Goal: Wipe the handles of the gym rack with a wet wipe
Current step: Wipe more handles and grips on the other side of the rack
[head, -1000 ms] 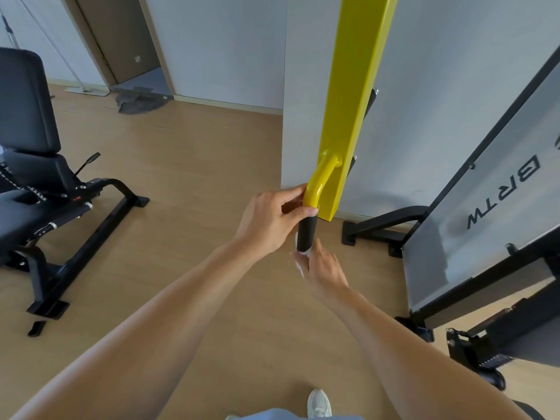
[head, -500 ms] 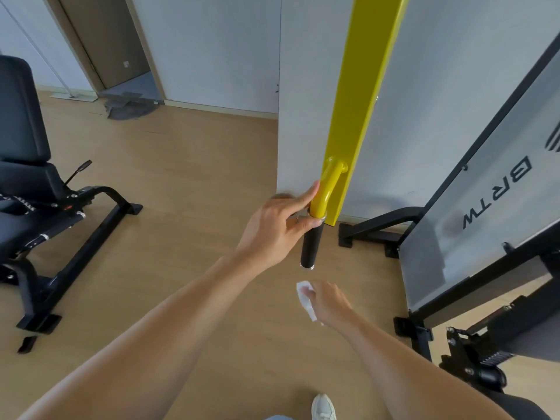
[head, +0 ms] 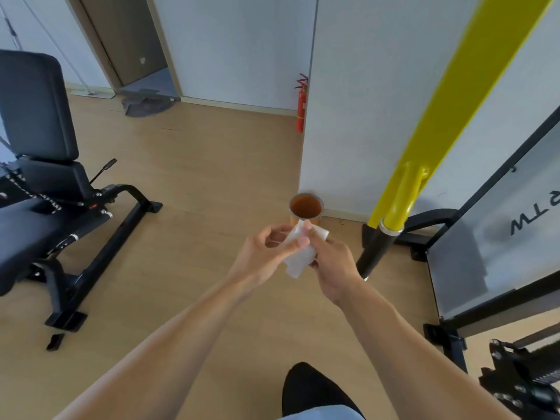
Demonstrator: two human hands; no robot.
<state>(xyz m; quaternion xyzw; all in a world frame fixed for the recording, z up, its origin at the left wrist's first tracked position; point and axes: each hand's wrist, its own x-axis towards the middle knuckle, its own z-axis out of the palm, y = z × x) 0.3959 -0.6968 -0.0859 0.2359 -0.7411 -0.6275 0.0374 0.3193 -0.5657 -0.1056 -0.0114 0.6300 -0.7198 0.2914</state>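
Both my hands meet in front of me around a white wet wipe. My left hand pinches its upper left part between thumb and fingers. My right hand grips it from the right side. The gym rack's yellow post slants down at the right. From it hangs the handle, a yellow bracket ending in a black grip. That grip stands free, a short way right of my right hand.
An orange round bin sits on the wood floor just beyond my hands, by a white wall corner. A red fire extinguisher stands further back. A black bench machine fills the left; a black frame with a grey panel stands on the right.
My left hand has left the handle and come down to the wipe. My right hand has lifted the wipe toward it. The view has shifted left, revealing the orange bin.
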